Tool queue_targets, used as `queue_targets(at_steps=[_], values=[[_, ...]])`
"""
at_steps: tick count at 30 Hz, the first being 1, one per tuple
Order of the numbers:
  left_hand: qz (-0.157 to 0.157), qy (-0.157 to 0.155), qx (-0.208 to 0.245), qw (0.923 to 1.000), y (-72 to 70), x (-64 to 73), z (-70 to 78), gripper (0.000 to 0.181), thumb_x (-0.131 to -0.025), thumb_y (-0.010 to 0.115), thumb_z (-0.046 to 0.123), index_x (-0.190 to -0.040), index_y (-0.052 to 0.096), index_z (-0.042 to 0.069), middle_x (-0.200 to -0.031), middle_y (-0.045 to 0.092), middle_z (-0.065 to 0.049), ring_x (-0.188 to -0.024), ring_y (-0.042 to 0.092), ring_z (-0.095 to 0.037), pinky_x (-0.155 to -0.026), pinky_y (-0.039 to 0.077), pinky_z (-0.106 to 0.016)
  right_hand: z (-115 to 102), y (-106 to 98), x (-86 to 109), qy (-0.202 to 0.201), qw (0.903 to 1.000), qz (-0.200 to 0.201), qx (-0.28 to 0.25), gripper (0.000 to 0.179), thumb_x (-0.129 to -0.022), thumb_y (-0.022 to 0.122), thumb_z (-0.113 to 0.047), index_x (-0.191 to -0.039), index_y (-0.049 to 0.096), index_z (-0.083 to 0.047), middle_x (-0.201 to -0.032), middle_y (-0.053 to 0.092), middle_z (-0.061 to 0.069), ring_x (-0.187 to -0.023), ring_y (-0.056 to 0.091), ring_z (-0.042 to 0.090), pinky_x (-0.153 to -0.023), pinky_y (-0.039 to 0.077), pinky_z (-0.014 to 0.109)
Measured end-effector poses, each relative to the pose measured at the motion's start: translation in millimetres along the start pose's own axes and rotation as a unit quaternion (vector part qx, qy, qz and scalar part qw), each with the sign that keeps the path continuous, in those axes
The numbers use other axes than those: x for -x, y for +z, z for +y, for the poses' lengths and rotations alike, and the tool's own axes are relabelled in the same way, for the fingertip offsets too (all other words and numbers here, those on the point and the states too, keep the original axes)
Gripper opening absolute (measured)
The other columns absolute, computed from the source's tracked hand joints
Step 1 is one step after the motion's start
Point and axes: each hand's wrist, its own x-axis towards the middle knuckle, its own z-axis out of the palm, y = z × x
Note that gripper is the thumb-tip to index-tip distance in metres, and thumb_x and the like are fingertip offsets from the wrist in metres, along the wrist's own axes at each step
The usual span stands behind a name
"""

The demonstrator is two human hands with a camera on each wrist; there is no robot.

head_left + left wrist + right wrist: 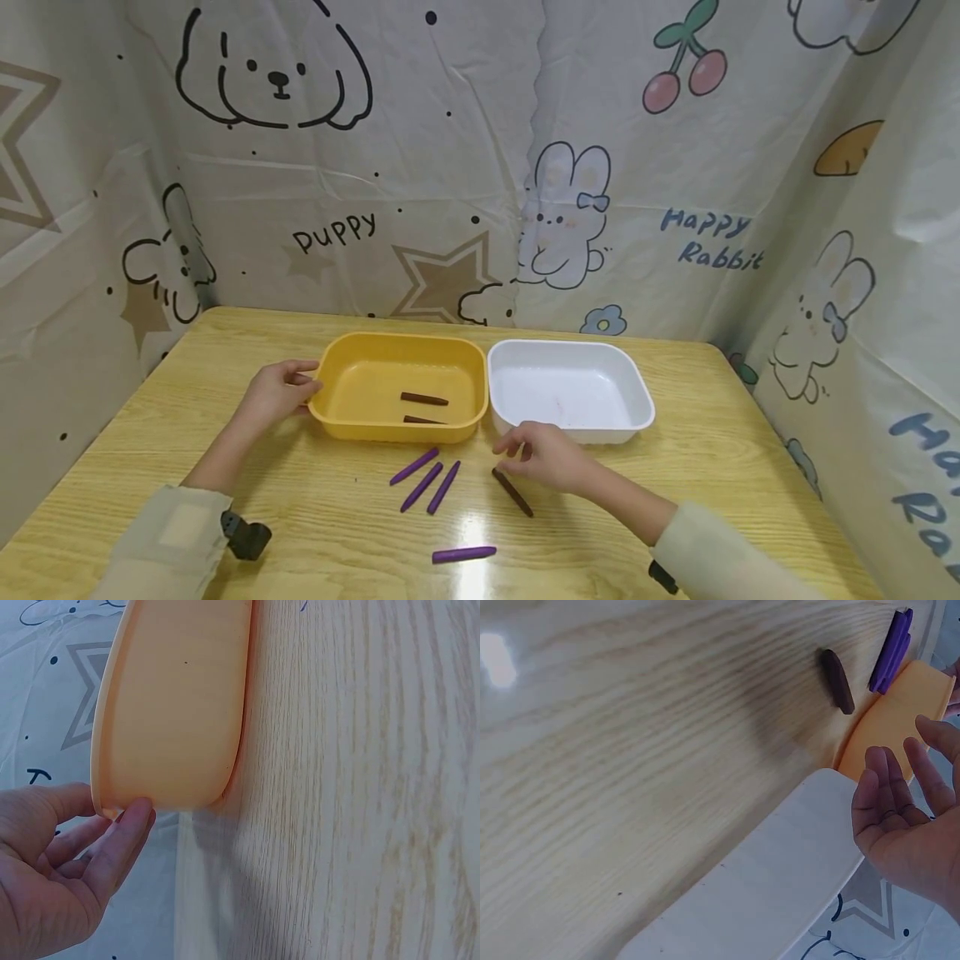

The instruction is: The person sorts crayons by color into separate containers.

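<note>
A yellow plastic bin stands at the back of the table with two brown crayons lying in it. My left hand pinches its left end; in the left wrist view the thumb and fingers are at the rim. My right hand is just above a brown crayon on the table, in front of a white bin. From the right wrist view, its fingers are loosely bent with nothing between them, apart from that crayon.
Three purple crayons lie side by side in front of the yellow bin. Another purple crayon lies nearer the front of the wooden table. The white bin touches or nearly meets the yellow one. Printed cloth hangs around the table.
</note>
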Motion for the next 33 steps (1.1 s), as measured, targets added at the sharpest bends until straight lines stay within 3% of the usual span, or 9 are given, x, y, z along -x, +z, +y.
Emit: queue_targets(at_steps=[10, 20, 33], values=[[0.003, 0.006, 0.001, 1.0000, 0.6, -0.3, -1.0, 0.049, -0.094, 0.054, 0.011, -0.135, 0.040, -0.010, -0.111, 0.056, -0.026, -0.086, 0.066, -0.025, -0.073, 0.058, -0.034, 19.0, 10.6, 10.5, -0.036, 0.9991, 0.012, -0.020, 0.014, -0.079, 0.072, -0.011, -0.090, 0.070, -0.003, -0.075, 0.066, 0.003, -0.064, 0.052, 0.000, -0.059, 0.047, 0.016], [0.005, 0.006, 0.000, 1.0000, 1.0, -2.4, -4.2, 0.049, -0.094, 0.054, 0.012, -0.136, 0.040, -0.009, -0.111, 0.055, -0.026, -0.086, 0.066, -0.024, -0.072, 0.058, -0.033, 26.8, 22.8, 13.8, 0.003, 0.9995, 0.026, -0.015, 0.017, -0.079, 0.071, -0.012, -0.093, 0.069, -0.004, -0.076, 0.066, 0.000, -0.067, 0.053, 0.000, -0.061, 0.046, 0.017], [0.008, 0.006, 0.000, 1.0000, 1.5, -3.2, -3.8, 0.048, -0.094, 0.054, 0.011, -0.135, 0.041, -0.010, -0.110, 0.056, -0.026, -0.086, 0.066, -0.024, -0.071, 0.058, -0.032, 25.1, 28.3, 16.5, 0.037, 0.9987, 0.033, -0.014, 0.030, -0.074, 0.078, -0.025, -0.096, 0.069, -0.007, -0.074, 0.059, -0.003, -0.065, 0.047, 0.002, -0.058, 0.042, 0.018]])
